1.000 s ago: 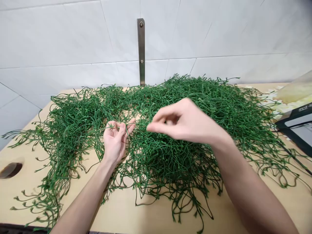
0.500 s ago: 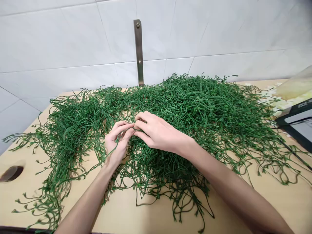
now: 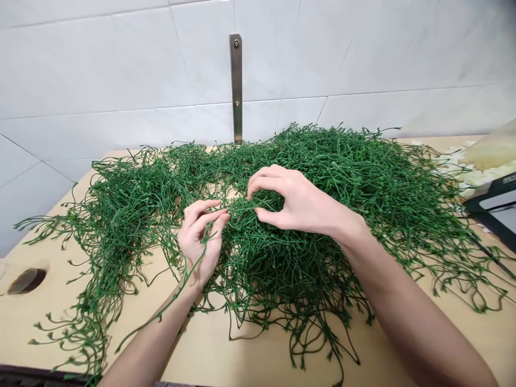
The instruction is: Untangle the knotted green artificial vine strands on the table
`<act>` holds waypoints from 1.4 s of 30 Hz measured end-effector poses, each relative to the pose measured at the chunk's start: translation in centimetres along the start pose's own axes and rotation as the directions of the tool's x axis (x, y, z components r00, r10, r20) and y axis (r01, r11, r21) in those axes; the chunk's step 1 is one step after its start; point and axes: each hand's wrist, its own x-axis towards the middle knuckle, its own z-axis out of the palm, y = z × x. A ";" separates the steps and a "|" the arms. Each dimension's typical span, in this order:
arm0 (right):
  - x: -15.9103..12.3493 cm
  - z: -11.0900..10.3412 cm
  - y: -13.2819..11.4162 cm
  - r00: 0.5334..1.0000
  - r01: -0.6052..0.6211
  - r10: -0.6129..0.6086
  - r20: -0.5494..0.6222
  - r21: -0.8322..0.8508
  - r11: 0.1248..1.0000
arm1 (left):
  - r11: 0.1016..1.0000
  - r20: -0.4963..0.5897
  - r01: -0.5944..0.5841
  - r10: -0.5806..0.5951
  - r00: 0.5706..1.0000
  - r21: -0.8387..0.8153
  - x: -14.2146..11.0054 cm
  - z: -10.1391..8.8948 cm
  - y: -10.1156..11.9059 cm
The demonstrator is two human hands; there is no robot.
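My left hand (image 3: pixel 200 242) pinches a thin green artificial plant stem (image 3: pixel 183 285) between thumb and fingers. The stem trails down across the wrist and forearm, its far end over the tabletop. To the right, my right hand (image 3: pixel 302 200) hovers at the big heap of green stems (image 3: pixel 346 166), thumb and fingers apart in a curved shape. Tangled stems show in the gap between them; I see nothing firmly gripped there. A looser bunch of similar stems (image 3: pixel 124 204) lies left of my left hand.
A pale wooden table (image 3: pixel 226 360) stands against a white tiled wall (image 3: pixel 121 64). A metal bracket (image 3: pixel 237 86) is upright on that wall. Dark-edged packaging (image 3: pixel 492 201) and white flowers (image 3: pixel 475 172) are at the right. A table hole (image 3: pixel 27 281) shows at the left.
My hands were together at the fingertips; now my right hand has drawn away right and upward, its fingers parted. My left hand keeps the stem. The view has shifted slightly.
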 end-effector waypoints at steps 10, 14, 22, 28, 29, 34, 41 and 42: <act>0.1 1.0 -0.3 0.994 0.019 -0.015 -0.110 0.038 0.999 | 0.999 0.250 0.006 0.006 0.968 -0.045 0.4 -0.3 0.0; 0.0 1.2 -0.5 0.943 0.167 -0.250 -0.218 -0.336 0.927 | 0.980 0.164 -0.133 0.108 0.980 0.147 0.9 -0.8 0.1; 0.0 1.3 -0.2 0.967 0.065 -0.174 -0.185 -0.482 0.874 | 0.910 0.060 -0.168 0.157 0.986 0.380 1.3 -1.1 -0.5; -0.1 0.1 0.1 0.988 -0.057 0.043 -0.147 -0.097 0.994 | 0.840 0.015 -0.112 0.123 0.992 0.531 1.6 -1.1 -1.0; -0.1 -0.1 0.1 0.987 -0.075 0.063 -0.150 -0.079 0.994 | 0.840 0.022 -0.107 0.112 0.993 0.532 1.6 -1.1 -1.0; -0.1 -0.3 0.6 0.970 -0.125 0.119 -0.213 -0.011 0.992 | 0.889 0.064 -0.114 0.096 0.993 0.443 1.8 -1.1 -1.1; 0.3 0.5 1.8 0.919 -0.105 0.091 -0.384 -0.016 0.994 | 0.956 0.119 -0.050 0.016 0.993 0.290 1.5 -1.2 -1.4; 0.3 0.6 2.0 0.907 -0.113 0.082 -0.414 -0.051 0.992 | 0.968 0.119 -0.011 -0.019 0.993 0.251 1.5 -1.2 -1.4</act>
